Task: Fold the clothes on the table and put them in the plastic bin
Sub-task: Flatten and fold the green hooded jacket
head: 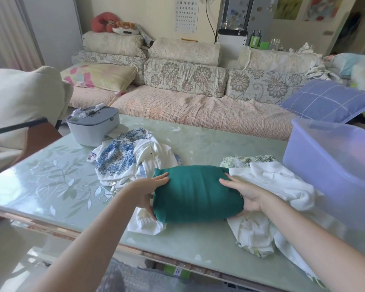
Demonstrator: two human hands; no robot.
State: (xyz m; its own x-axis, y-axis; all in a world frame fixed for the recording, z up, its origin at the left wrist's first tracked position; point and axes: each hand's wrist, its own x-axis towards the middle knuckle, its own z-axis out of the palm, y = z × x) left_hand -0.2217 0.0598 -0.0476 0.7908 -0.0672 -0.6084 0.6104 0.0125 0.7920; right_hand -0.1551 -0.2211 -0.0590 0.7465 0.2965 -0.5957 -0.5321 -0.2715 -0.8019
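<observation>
left hand [149, 193] clasps the left end of the folded dark green cloth bundle [195, 192], fingers laid flat over the top, thumb tucked round the near underside. right hand [248, 198] takes the right end the same way, fingers on top, palm cupping the end, thumb mostly hidden beneath. the bundle sits between the two hands, near-centre of the table. its long axis runs left to right, straight across the person.

the key relation is that the translucent lavender plastic bin [325, 165] stands to the right and slightly far of the bundle, on the right table end. the right hand is the nearer one, so the carry probably goes rightward and up over the bin's near wall.

under and beside the bundle lie loose unfolded clothes. a crumpled white garment [278, 186] lies right, between bundle and bin, and a white garment with blue paisley print [116, 159] lies left-far. a leaf-print piece [247, 160] peeks out far-right.

i cannot tell whether the bundle is lifted or resting on the white cloth. the bin's inside is blurred behind the frosted wall and its right side is cut off by the frame edge. a grey lidded box [93, 127] sits on the pale green leaf-patterned glass table [51, 175], far left.
</observation>
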